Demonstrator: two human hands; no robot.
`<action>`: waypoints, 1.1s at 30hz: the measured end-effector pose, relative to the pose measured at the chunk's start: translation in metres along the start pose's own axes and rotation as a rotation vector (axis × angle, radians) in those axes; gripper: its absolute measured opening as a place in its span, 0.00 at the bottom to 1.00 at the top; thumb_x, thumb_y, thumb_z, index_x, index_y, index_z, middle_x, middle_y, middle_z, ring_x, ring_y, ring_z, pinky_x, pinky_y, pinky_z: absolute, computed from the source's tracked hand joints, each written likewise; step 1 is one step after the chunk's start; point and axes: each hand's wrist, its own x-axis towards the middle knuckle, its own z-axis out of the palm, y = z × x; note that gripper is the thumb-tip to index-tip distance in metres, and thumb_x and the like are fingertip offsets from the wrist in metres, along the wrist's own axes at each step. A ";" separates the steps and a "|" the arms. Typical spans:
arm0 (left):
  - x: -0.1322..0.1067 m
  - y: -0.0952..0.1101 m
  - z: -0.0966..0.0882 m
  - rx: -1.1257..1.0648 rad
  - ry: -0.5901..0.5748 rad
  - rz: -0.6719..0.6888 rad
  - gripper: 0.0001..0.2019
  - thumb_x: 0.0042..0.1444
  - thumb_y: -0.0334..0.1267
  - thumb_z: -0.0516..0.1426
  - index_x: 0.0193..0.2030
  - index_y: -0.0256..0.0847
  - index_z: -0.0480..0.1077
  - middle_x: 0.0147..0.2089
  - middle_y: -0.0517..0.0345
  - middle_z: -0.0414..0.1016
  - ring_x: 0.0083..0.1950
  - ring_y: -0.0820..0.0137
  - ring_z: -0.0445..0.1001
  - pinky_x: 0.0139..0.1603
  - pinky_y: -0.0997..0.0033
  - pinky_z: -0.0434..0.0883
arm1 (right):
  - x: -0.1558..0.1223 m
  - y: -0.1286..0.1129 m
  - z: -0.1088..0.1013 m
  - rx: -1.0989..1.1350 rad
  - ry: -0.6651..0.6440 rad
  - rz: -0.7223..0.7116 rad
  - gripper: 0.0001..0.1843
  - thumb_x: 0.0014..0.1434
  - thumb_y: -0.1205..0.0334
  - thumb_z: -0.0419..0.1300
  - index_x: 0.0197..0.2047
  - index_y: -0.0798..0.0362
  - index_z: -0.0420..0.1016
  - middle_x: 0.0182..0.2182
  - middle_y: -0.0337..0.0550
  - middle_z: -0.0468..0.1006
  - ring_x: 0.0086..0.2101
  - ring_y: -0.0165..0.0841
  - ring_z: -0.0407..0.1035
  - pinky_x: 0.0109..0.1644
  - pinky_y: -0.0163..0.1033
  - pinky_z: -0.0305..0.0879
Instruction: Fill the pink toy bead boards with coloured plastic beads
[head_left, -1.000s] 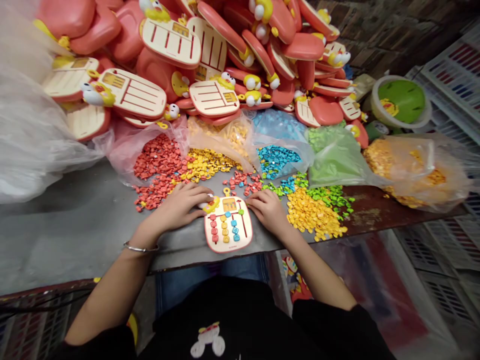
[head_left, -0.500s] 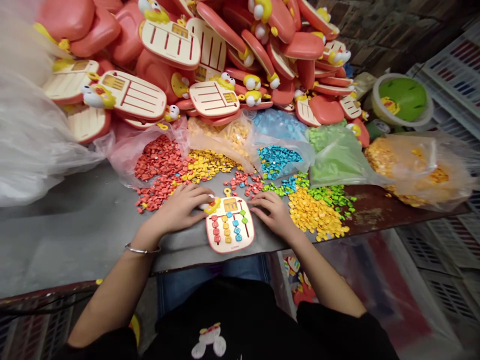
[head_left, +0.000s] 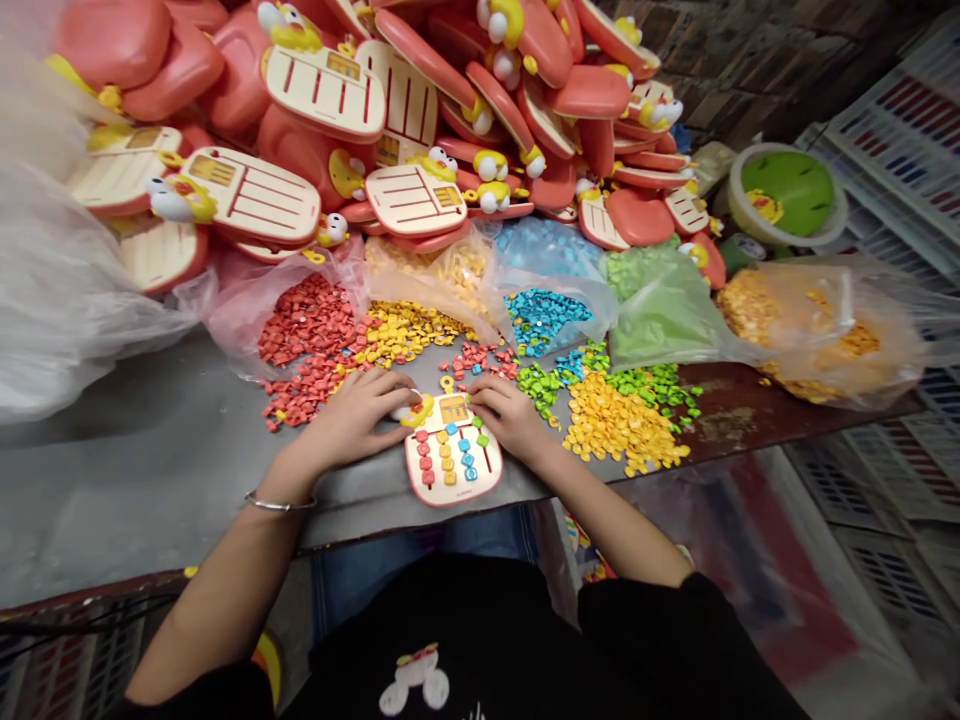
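Both my hands are on a cream and coral toy bead board (head_left: 453, 460) at the table's front edge. Its rods carry red, yellow, blue and green beads. My left hand (head_left: 349, 420) grips the board's upper left end, next to a yellow duck head (head_left: 417, 410) that its fingertips partly cover. My right hand (head_left: 510, 417) presses on the board's upper right corner, hiding that edge. Loose red beads (head_left: 307, 350) and yellow beads (head_left: 405, 332) lie just beyond my left hand, and green beads (head_left: 540, 385) lie beyond my right.
A heap of coral boards with duck heads (head_left: 420, 100) rises behind clear bags of beads (head_left: 667, 310). A round tub with a green lid (head_left: 784, 195) stands back right, beside white plastic crates (head_left: 900, 140). The table edge (head_left: 360, 530) runs just above my lap.
My right hand has slid left onto the board's upper right corner. The view has shifted slightly, and the board sits a little lower and further left.
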 end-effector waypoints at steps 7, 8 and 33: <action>0.000 -0.001 0.001 0.027 -0.014 -0.009 0.15 0.64 0.49 0.55 0.52 0.46 0.71 0.56 0.53 0.72 0.53 0.61 0.67 0.51 0.60 0.60 | -0.020 0.002 -0.043 -0.019 -0.046 -0.007 0.07 0.66 0.61 0.58 0.38 0.50 0.77 0.38 0.44 0.81 0.43 0.39 0.72 0.51 0.48 0.67; -0.001 -0.001 0.001 0.033 -0.016 -0.007 0.15 0.64 0.49 0.55 0.52 0.46 0.71 0.56 0.53 0.72 0.53 0.61 0.67 0.52 0.59 0.60 | -0.024 0.007 -0.049 -0.044 0.009 0.045 0.07 0.66 0.62 0.57 0.39 0.50 0.77 0.38 0.45 0.80 0.43 0.39 0.72 0.50 0.47 0.68; 0.000 -0.001 0.001 0.030 -0.003 -0.001 0.15 0.64 0.49 0.55 0.53 0.46 0.71 0.56 0.53 0.72 0.52 0.60 0.68 0.51 0.59 0.60 | -0.004 -0.004 -0.008 -0.073 -0.034 0.010 0.09 0.66 0.66 0.56 0.38 0.51 0.78 0.40 0.48 0.80 0.43 0.38 0.72 0.49 0.46 0.69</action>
